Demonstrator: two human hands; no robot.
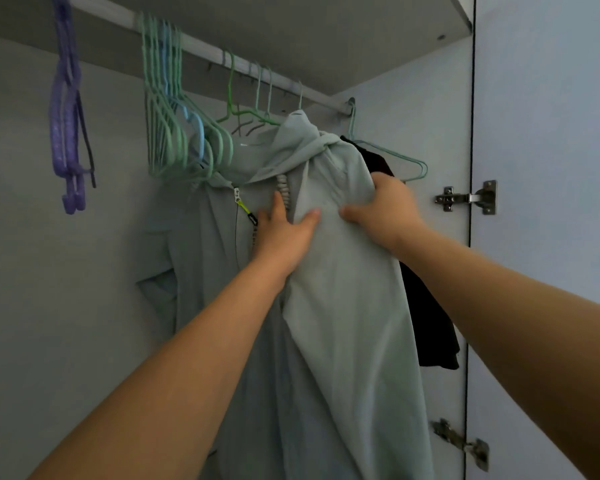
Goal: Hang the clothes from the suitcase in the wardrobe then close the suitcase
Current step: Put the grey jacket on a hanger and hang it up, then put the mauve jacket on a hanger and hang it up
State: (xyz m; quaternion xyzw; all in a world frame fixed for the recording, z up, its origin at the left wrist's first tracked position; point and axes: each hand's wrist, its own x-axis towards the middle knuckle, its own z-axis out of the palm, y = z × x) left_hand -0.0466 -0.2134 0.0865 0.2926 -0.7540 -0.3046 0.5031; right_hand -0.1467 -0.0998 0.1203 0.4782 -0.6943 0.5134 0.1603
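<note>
The pale green hoodie (329, 258) hangs from the wardrobe rail (201, 46), between a cluster of empty hangers (174, 133) and a dark garment (426, 306). Both arms reach up and forward. The left hand (284, 233) lies flat on the chest, fingers straight and together. The right hand (385, 206) grips the shoulder fabric, fingers curled round it.

The pale green jacket (343, 289) runs past the bottom edge; its hem is not visible. Its hanger is concealed under the fabric, except for the hook. The dark garment (426, 317) is largely covered by the jacket and the right forearm. The right hand (383, 206) is motion-blurred, with its fingertips buried in the cloth. The rail (201, 46) exits the top-left edge.
</note>
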